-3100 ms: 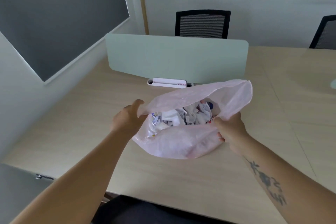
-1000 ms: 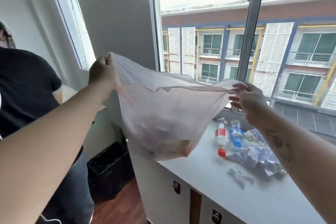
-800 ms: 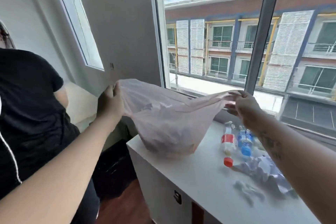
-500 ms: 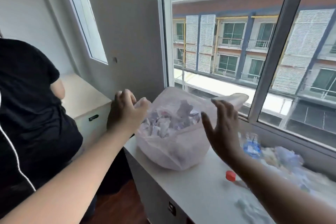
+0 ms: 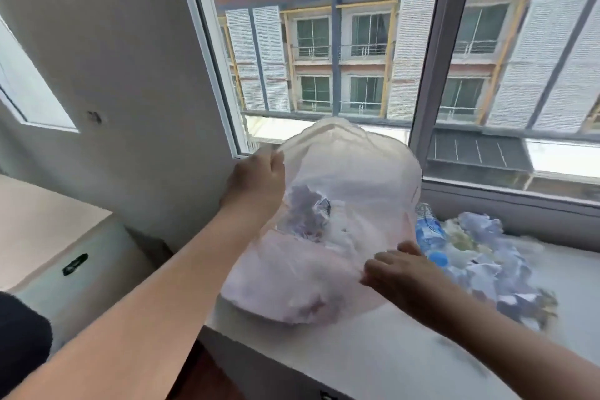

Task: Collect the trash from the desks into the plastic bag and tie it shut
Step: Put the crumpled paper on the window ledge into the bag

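Observation:
A pale pink plastic bag (image 5: 341, 178) stands on the white counter (image 5: 357, 354) under the window, its mouth open towards me with crumpled paper trash (image 5: 308, 214) inside. My left hand (image 5: 256, 182) grips the bag's left rim and holds it up. My right hand (image 5: 399, 273) lies flat on the bag's near right rim, fingers spread, holding nothing. To the right of the bag lie a plastic bottle with a blue label and cap (image 5: 430, 237) and a heap of crumpled papers (image 5: 496, 260).
A large window (image 5: 357, 58) with a grey frame post (image 5: 435, 52) rises right behind the counter. A lower beige desk with a cabinet (image 5: 48, 237) stands to the left. A dark sleeve of a person (image 5: 19, 341) shows at the bottom left.
The bag was carried from a desk to the window counter and set down. My right hand let go of the rim, then came down onto the near edge; the left keeps its grip.

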`<state>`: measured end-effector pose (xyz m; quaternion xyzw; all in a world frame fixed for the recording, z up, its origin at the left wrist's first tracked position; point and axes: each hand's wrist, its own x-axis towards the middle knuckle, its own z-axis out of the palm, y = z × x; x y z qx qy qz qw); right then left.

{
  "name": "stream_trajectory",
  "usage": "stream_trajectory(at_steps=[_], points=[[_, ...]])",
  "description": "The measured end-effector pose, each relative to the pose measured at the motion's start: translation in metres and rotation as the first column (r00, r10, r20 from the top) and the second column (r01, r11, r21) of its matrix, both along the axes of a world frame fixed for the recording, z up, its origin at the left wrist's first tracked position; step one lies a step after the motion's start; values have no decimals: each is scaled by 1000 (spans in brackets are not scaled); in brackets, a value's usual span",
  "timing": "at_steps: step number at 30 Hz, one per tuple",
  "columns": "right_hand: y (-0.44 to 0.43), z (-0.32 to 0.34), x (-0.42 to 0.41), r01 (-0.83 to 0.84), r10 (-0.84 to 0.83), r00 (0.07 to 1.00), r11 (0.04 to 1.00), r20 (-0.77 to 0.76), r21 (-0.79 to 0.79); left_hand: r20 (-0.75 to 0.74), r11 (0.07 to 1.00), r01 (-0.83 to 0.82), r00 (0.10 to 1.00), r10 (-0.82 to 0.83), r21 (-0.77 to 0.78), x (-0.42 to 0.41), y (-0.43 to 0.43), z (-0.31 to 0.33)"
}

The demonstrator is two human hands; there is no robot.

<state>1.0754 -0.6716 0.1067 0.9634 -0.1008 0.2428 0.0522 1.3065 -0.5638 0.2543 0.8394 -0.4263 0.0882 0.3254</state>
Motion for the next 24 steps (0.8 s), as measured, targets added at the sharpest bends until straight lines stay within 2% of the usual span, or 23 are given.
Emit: stream_trajectory(at_steps=[2, 5, 6, 8, 11, 12, 14, 15, 16, 18, 21, 24], points=[[5, -10, -21, 57, -56, 998, 997, 21, -42, -58, 997, 68, 996, -71, -47, 8, -9, -3], [24, -26, -47, 131, -137, 989, 987, -59, -97, -179, 985, 119, 974, -141, -127, 11, -14, -6], [31, -33, -56, 170, -174, 983, 983, -59, -70, -234, 980, 124, 959, -158, -153, 9, -14, -8], [43, -39, -72, 304, -308, 950, 950, 55, 64, -329, 974, 136, 925, -192, -183, 4, -13, -17], [41, -36, -91, 553, -609, 765, 787, 209, 273, -383, 965, 181, 892, -242, -189, -8, -10, -33], [34, -35, -98, 644, -708, 686, 698, 168, 312, -381, 962, 194, 889, -255, -192, -12, -10, -37], [18, -33, -113, 814, -838, 533, 473, -112, 336, -366, 959, 214, 891, -270, -186, -20, -10, -44], [9, -34, -119, 869, -846, 468, 386, -258, 311, -356, 959, 216, 895, -269, -181, -24, -11, -47], [1, -37, -124, 895, -830, 430, 341, -355, 288, -346, 960, 214, 900, -265, -179, -26, -12, -49], [-13, -39, -124, 898, -792, 438, 359, -425, 256, -322, 964, 200, 914, -248, -173, -31, -14, -55], [-31, -36, -104, 848, -727, 529, 474, -438, 237, -308, 981, 131, 936, -169, -141, -36, -15, -60], [-48, -34, -72, 802, -663, 595, 532, -455, 272, -346, 992, 42, 935, -80, -117, -41, -17, -62]])
